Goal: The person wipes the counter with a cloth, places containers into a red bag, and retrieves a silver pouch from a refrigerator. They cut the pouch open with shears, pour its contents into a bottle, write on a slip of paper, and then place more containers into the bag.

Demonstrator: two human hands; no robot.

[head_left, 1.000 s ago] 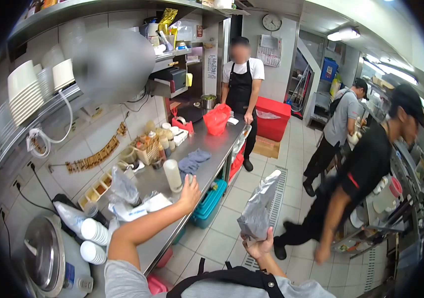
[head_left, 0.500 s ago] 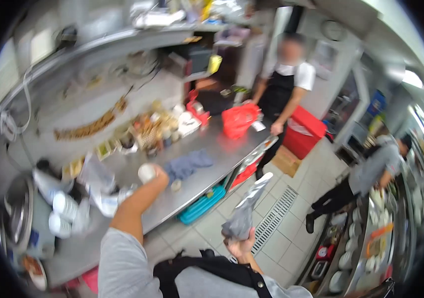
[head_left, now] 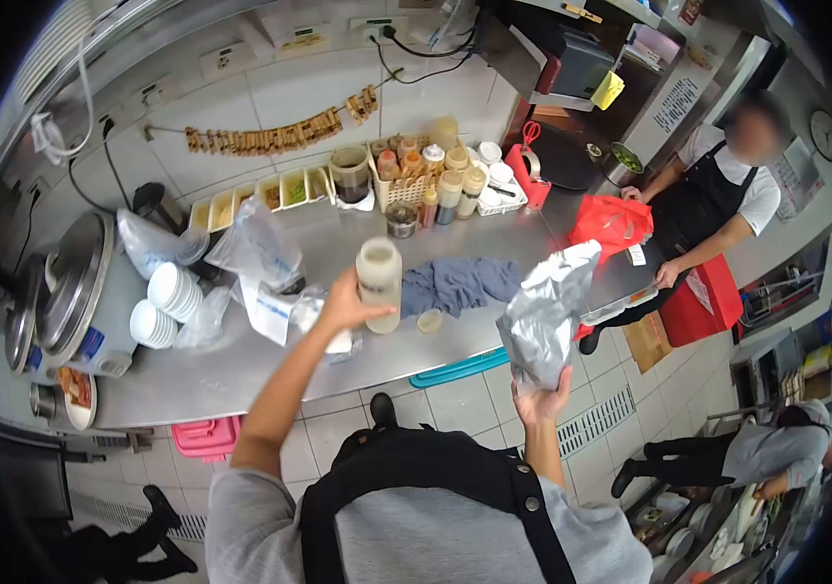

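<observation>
Starting at the far left, a rice cooker [head_left: 75, 292] sits on the steel counter [head_left: 240, 375], its outer side lost in the dark rim of the lens. Just beside it lie two stacks of small white bowls [head_left: 167, 304], and next to those a heap of clear plastic bags [head_left: 252, 251] whose contents cannot be made out.

The left hand [head_left: 343, 307] is raised over the counter and clasps a pale squeeze bottle [head_left: 379, 282] around its lower half. The fingers hide that part of the bottle, and whether it carries a cap is hard to tell. Near it on the steel lies a small round lid [head_left: 429, 320], beside a crumpled blue-grey cloth [head_left: 460, 282]. Behind these, against the tiled wall, a white basket of sauce bottles [head_left: 440, 180] is too small to read.

The right hand [head_left: 542, 399] is lifted over the floor side of the counter and grips a silver foil bag [head_left: 542, 316] from below. The bag's bottom is covered by the fingers, its top stands open and creased, and nothing inside it shows.

Further right a red plastic bag [head_left: 610, 222] rests on the counter's end, touched by a co-worker in a black apron [head_left: 718, 200]. At the lower right, another person [head_left: 776, 456] bends over and is partly cut off by the frame edge.
</observation>
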